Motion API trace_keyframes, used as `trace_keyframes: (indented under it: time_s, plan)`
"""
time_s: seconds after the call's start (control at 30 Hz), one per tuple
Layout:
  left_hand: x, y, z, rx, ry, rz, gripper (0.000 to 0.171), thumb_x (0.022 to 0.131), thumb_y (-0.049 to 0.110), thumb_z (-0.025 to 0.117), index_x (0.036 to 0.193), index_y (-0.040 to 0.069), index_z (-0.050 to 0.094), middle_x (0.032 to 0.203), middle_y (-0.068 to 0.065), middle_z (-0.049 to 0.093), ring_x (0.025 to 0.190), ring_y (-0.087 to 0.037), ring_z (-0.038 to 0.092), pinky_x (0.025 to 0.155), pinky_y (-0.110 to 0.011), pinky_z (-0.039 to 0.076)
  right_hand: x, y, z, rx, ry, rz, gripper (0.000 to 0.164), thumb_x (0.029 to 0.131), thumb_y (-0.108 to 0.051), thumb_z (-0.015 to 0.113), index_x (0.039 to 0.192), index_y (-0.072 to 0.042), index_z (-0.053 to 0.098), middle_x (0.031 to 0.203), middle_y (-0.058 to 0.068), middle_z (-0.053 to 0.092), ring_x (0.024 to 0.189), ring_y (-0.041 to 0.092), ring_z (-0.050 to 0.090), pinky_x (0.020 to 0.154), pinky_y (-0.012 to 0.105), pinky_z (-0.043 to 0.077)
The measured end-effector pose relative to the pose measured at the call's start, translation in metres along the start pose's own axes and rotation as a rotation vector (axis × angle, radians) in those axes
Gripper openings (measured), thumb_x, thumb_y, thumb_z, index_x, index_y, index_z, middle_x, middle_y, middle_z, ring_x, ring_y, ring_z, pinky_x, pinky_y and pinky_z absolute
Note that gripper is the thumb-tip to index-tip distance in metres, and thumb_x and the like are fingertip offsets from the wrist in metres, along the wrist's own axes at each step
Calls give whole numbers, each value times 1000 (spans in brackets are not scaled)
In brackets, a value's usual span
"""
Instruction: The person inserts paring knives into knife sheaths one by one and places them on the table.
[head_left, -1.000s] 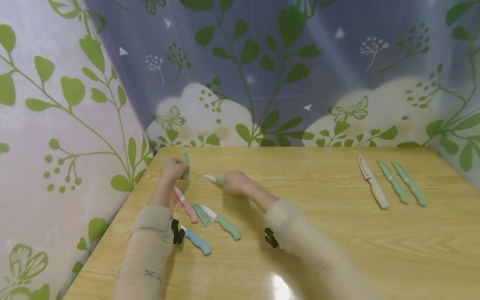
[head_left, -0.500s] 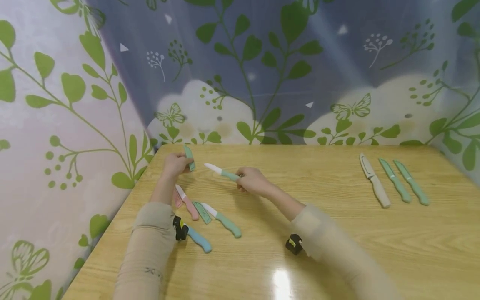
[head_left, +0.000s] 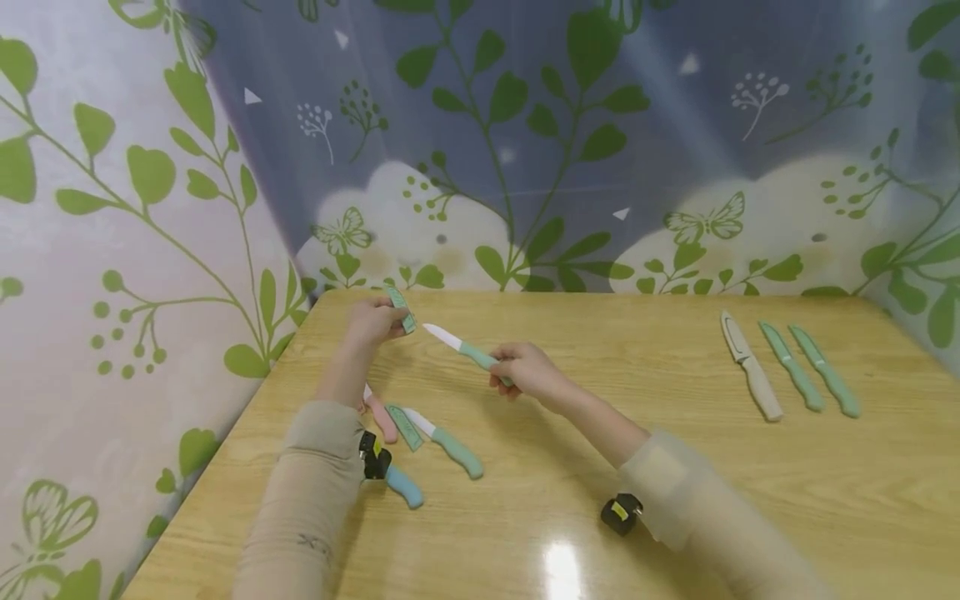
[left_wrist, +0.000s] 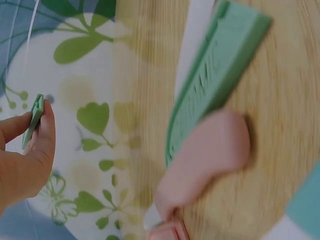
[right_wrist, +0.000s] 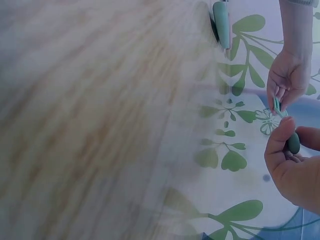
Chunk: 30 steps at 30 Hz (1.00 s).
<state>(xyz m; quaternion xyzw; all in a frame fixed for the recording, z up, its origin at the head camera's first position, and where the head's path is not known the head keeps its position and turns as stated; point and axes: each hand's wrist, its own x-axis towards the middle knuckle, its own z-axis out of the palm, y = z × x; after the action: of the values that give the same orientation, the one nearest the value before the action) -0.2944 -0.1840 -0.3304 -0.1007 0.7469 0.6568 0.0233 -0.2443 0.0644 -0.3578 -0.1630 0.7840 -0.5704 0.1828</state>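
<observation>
At the table's far left, my left hand (head_left: pixel 375 322) pinches a green knife sheath (head_left: pixel 401 309) between thumb and fingers; the left wrist view shows the sheath (left_wrist: pixel 34 119) end-on. My right hand (head_left: pixel 531 371) grips the green handle of a white-bladed knife (head_left: pixel 474 353), its tip pointing at the sheath but apart from it. Below my left hand lie a pink-handled knife (head_left: pixel 385 420), partly hidden by the forearm, and another green-handled knife (head_left: pixel 454 451) beside its green sheath (head_left: pixel 406 427). A blue-handled knife (head_left: pixel 405 487) is partly covered by the left wrist camera.
On the right of the wooden table (head_left: pixel 637 517) lie a cream knife (head_left: pixel 752 367) and two green knives, one (head_left: pixel 792 367) next to the other (head_left: pixel 825 372), blades covered. A patterned cloth (head_left: pixel 465 192) rises behind the table and on the left.
The knife in my right hand has shifted right, and its blade shows more fully. My left hand has moved slightly right and up with the sheath, which now tilts. The table knives stay put.
</observation>
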Motion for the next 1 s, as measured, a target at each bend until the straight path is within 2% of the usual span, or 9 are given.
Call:
trace_keyframes:
  time_s: [0.33, 0.57, 0.87, 1.0]
  plan:
    - [1, 0, 15, -107, -56, 48, 34, 92, 0, 51, 122, -14, 43, 116, -21, 52, 92, -20, 60, 85, -24, 51, -4, -1, 0, 25, 29, 6, 25, 93, -5, 47, 112, 10, 53, 75, 8, 55, 61, 15, 50, 52, 22, 46]
    - [0, 3, 24, -189, -50, 41, 10, 92, -2, 52, 100, -6, 49, 106, -18, 54, 82, -16, 61, 82, -24, 53, -2, 2, 3, 43, 73, 18, 24, 93, -5, 48, 112, 8, 53, 76, 9, 56, 62, 15, 51, 53, 22, 47]
    - [0, 5, 28, -237, -56, 26, 23, 93, -2, 50, 115, -11, 47, 104, -15, 55, 81, -13, 60, 84, -24, 52, -5, 2, 5, 61, 98, 4, 24, 93, -4, 47, 112, 9, 53, 77, 11, 57, 63, 18, 52, 53, 23, 50]
    - [2, 4, 27, -259, -49, 19, 18, 92, -3, 51, 109, -9, 50, 100, -15, 56, 77, -12, 62, 81, -22, 53, -6, 2, 5, 58, 101, 6, 23, 93, -4, 47, 111, 9, 53, 78, 12, 57, 62, 18, 53, 54, 24, 50]
